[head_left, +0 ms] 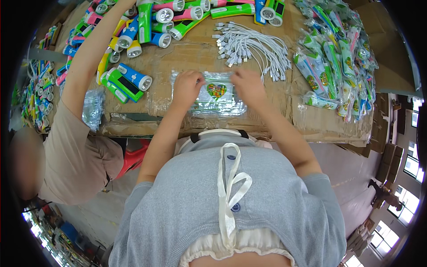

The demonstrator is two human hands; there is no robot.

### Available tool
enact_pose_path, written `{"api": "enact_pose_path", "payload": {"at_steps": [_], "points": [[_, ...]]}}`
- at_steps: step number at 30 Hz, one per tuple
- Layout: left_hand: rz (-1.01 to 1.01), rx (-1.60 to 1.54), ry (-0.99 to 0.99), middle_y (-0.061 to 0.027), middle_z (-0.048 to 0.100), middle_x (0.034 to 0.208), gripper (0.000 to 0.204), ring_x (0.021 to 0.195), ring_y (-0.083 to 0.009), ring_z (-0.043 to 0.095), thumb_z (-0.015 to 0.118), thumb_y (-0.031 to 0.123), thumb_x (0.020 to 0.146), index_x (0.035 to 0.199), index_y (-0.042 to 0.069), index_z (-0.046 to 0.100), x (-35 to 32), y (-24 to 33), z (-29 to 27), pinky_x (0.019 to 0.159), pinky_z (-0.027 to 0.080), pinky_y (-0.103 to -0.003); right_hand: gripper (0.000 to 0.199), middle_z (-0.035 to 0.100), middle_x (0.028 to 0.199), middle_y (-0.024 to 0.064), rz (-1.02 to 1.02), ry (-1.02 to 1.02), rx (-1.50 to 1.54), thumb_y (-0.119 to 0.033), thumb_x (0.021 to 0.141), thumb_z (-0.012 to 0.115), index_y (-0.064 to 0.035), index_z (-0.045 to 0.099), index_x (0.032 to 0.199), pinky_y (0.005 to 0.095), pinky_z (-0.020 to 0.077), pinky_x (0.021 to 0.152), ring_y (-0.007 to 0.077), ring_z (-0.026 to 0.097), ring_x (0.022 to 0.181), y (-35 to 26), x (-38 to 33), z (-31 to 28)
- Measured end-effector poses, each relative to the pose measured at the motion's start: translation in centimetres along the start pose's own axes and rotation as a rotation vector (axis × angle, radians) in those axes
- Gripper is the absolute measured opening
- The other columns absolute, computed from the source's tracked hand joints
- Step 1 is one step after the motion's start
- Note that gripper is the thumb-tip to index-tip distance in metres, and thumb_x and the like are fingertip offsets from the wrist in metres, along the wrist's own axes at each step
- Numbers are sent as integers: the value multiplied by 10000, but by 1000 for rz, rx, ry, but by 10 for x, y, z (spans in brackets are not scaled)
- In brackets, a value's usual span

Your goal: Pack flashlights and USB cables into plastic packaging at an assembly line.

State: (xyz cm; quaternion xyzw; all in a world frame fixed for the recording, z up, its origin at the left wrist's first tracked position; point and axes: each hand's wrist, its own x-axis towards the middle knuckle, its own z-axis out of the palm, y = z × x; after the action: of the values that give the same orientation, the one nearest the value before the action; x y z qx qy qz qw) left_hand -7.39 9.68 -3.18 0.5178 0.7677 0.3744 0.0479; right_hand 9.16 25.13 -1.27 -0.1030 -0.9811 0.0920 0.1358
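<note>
A clear plastic bag [218,109] with a colourful heart-shaped print lies flat on the cardboard-covered table, close to its front edge. My left hand [188,87] has its fingers closed on the bag's upper left part. On the upper right side, my right hand [249,87] pinches the bag too, slightly blurred. Left of the bag lie a green flashlight [121,85] and a blue flashlight [134,76], side by side. A bundle of white USB cables [255,46] rests just beyond my right hand.
Colourful flashlights [153,22] are piled at the far left. Bagged flashlights [331,62] form a heap on the right. A co-worker's arm [89,66] reaches across the left side, above a stack of clear bags [93,107]. The cardboard table edge [311,131] runs before me.
</note>
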Motion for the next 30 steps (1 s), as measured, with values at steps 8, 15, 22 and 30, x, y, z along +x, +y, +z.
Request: {"api": "enact_pose_path", "payload": {"at_steps": [8,15,22,30], "points": [[191,66,29,-75,581,766,125,765,-280,551,679,100,670,736,62,580,1,11,8,686,420,-383,125,584,899,97,61,32,255,-167,763,620,-94,614,864,395,454,725,294,574,848,-16,18,-9],[255,91,-12,-72,572,757,131,756,-273,554,666,103,678,765,64,575,10,22,14,668,422,-390,141,640,744,101,190,-334,447,-216,676,639,-96,666,746,397,491,643,298,609,709,-5,43,6],[359,112,28,-57,578,784,141,746,-256,562,647,108,693,806,70,572,7,20,29,655,433,-367,219,640,688,139,171,-431,491,-227,598,679,-44,670,718,372,500,632,274,627,669,14,58,4],[509,172,1,-32,570,851,91,818,-233,548,637,108,701,770,88,581,12,21,20,717,422,-370,199,657,731,108,264,-431,449,-233,607,676,-78,684,732,363,503,665,265,635,703,9,51,-3]]}}
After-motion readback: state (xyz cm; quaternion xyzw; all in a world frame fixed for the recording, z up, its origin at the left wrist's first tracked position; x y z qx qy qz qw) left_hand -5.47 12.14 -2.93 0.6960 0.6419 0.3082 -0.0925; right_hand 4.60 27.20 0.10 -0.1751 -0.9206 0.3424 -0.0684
